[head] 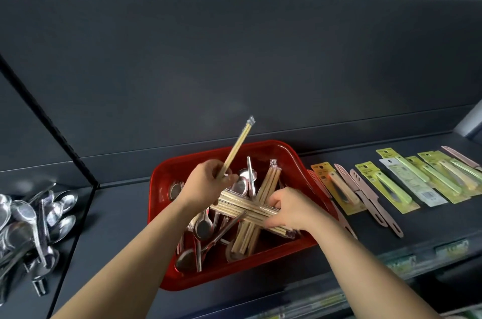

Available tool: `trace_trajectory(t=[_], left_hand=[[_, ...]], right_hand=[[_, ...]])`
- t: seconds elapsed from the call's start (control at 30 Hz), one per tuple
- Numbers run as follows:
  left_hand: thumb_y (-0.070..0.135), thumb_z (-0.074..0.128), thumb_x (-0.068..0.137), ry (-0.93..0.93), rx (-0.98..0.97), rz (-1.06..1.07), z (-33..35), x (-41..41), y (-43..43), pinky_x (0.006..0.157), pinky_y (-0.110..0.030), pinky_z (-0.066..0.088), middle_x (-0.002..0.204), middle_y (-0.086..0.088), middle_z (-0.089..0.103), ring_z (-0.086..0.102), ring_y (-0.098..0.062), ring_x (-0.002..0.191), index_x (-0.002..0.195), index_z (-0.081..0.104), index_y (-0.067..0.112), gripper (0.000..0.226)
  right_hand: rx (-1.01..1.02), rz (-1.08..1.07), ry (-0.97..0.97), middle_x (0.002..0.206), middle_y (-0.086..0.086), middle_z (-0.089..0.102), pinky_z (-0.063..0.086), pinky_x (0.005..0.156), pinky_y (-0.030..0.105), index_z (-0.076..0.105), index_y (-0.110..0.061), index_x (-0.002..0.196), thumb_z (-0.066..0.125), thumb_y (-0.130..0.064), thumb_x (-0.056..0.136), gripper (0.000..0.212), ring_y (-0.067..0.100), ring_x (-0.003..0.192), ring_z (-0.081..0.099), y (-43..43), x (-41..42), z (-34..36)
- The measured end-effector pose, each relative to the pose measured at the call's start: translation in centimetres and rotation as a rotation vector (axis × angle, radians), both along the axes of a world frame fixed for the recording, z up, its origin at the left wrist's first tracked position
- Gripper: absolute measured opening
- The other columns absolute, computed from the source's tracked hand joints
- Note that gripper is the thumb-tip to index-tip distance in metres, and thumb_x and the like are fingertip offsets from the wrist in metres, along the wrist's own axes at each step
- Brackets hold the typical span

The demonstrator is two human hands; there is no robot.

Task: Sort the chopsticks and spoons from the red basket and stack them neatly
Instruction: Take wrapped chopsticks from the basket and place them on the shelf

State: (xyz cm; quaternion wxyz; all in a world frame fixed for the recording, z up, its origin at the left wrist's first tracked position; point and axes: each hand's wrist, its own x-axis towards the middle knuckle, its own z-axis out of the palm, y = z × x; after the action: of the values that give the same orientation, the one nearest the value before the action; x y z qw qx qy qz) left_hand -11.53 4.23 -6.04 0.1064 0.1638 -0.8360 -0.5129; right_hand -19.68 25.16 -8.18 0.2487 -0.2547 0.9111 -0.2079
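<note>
A red basket sits on the dark shelf, holding wrapped bamboo chopstick packs and metal spoons in a jumble. My left hand hovers over the basket's left half, shut on one wrapped pair of chopsticks that points up and to the right. My right hand rests on a flat bundle of chopsticks lying crosswise over another pack, fingers curled around the bundle's right end.
A heap of metal spoons lies on the shelf at the left, beyond a dark divider. Packaged knives on yellow-green cards and pink knives line the shelf to the right. A dark back panel rises behind the basket.
</note>
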Motion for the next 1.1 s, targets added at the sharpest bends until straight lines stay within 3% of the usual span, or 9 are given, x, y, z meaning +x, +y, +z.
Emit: trace_trajectory(t=[0.1, 0.17, 0.3, 0.47, 0.57, 0.7, 0.8, 0.9, 1.1], left_hand=[[0.024, 0.08, 0.073, -0.117, -0.085, 0.021, -0.9, 1.0, 0.0, 0.039, -0.024, 0.039, 0.056, 0.005, 0.053, 0.047, -0.009, 0.039, 0.075, 0.058, 0.016, 0.024], [0.023, 0.08, 0.073, -0.146, -0.1, 0.035, -1.3, 1.5, -0.1, 0.039, -0.022, 0.039, 0.058, 0.003, 0.054, 0.048, -0.01, 0.041, 0.077, 0.056, 0.012, 0.026], [0.022, 0.077, 0.076, -0.144, -0.086, 0.075, -1.2, 2.0, -0.2, 0.041, -0.022, 0.041, 0.062, 0.0, 0.054, 0.049, -0.012, 0.045, 0.077, 0.052, 0.011, 0.027], [0.02, 0.08, 0.074, -0.135, -0.045, 0.074, -1.0, 1.9, 0.3, 0.042, -0.022, 0.044, 0.057, -0.001, 0.05, 0.046, -0.008, 0.039, 0.07, 0.045, 0.012, 0.036], [0.019, 0.083, 0.069, -0.161, -0.07, 0.048, -1.3, 1.6, 0.8, 0.047, -0.028, 0.047, 0.061, -0.003, 0.051, 0.046, -0.015, 0.051, 0.069, 0.045, 0.012, 0.039], [0.016, 0.085, 0.065, -0.25, -0.192, -0.08, -1.9, 1.0, 1.6, 0.051, -0.019, 0.043, 0.069, 0.004, 0.062, 0.056, -0.008, 0.057, 0.075, 0.061, 0.014, 0.027], [0.013, 0.084, 0.068, -0.328, -0.242, -0.136, -2.6, 0.4, 2.3, 0.054, -0.017, 0.049, 0.08, 0.005, 0.067, 0.064, -0.007, 0.069, 0.087, 0.066, 0.016, 0.026], [0.011, 0.079, 0.07, -0.375, -0.342, -0.172, -3.2, 0.1, 2.4, 0.061, -0.022, 0.054, 0.078, 0.004, 0.069, 0.064, -0.008, 0.069, 0.077, 0.064, 0.02, 0.019], [0.025, 0.083, 0.072, -0.18, -0.253, -0.115, -2.3, -0.4, 1.7, 0.051, -0.014, 0.041, 0.069, 0.004, 0.066, 0.058, -0.009, 0.061, 0.077, 0.068, 0.014, 0.02]], right_hand=[[0.055, 0.043, 0.034, 0.072, 0.0, 0.055, 0.037, 0.055, 0.029, 0.063, -0.008, 0.078, 0.08, -0.043, 0.069, 0.04, 0.012, 0.062, 0.047, -0.5, 0.1, -0.4], [0.036, 0.042, 0.014, 0.067, 0.001, 0.045, 0.03, 0.052, 0.031, 0.057, -0.008, 0.07, 0.073, -0.038, 0.078, 0.035, 0.015, 0.057, 0.04, -0.5, -0.1, -0.2], [-0.054, -0.02, 0.017, 0.069, -0.006, 0.054, 0.033, 0.046, 0.025, 0.06, -0.022, 0.096, 0.053, -0.034, 0.095, 0.014, 0.009, 0.05, 0.043, 0.1, -0.3, 1.1], [-0.044, -0.051, 0.087, 0.074, -0.005, 0.053, 0.034, 0.047, 0.027, 0.053, -0.023, 0.111, 0.042, -0.03, 0.1, 0.017, 0.011, 0.054, 0.044, 1.2, -0.1, 2.4], [-0.104, -0.117, 0.115, 0.077, -0.003, 0.056, 0.036, 0.049, 0.027, 0.054, -0.024, 0.108, 0.043, -0.026, 0.1, 0.014, 0.011, 0.056, 0.047, 2.3, -0.2, 3.2], [-0.271, -0.269, 0.127, 0.065, -0.009, 0.05, 0.026, 0.036, 0.013, 0.058, -0.021, 0.103, 0.046, -0.022, 0.098, 0.013, -0.001, 0.04, 0.042, 3.7, -0.4, 3.5], [-0.326, -0.298, 0.07, 0.065, -0.006, 0.049, 0.027, 0.039, 0.019, 0.062, -0.018, 0.1, 0.047, -0.018, 0.097, 0.015, 0.007, 0.047, 0.041, 4.1, -0.1, 3.3], [-0.38, -0.331, 0.005, 0.063, -0.001, 0.047, 0.027, 0.039, 0.023, 0.061, -0.02, 0.09, 0.047, -0.015, 0.096, 0.016, 0.01, 0.046, 0.039, 4.3, 0.3, 3.2], [-0.531, -0.442, -0.02, 0.053, -0.003, 0.044, 0.024, 0.045, 0.029, 0.063, -0.018, 0.079, 0.048, -0.012, 0.093, 0.021, 0.013, 0.046, 0.036, 5.2, 0.3, 4.1]])
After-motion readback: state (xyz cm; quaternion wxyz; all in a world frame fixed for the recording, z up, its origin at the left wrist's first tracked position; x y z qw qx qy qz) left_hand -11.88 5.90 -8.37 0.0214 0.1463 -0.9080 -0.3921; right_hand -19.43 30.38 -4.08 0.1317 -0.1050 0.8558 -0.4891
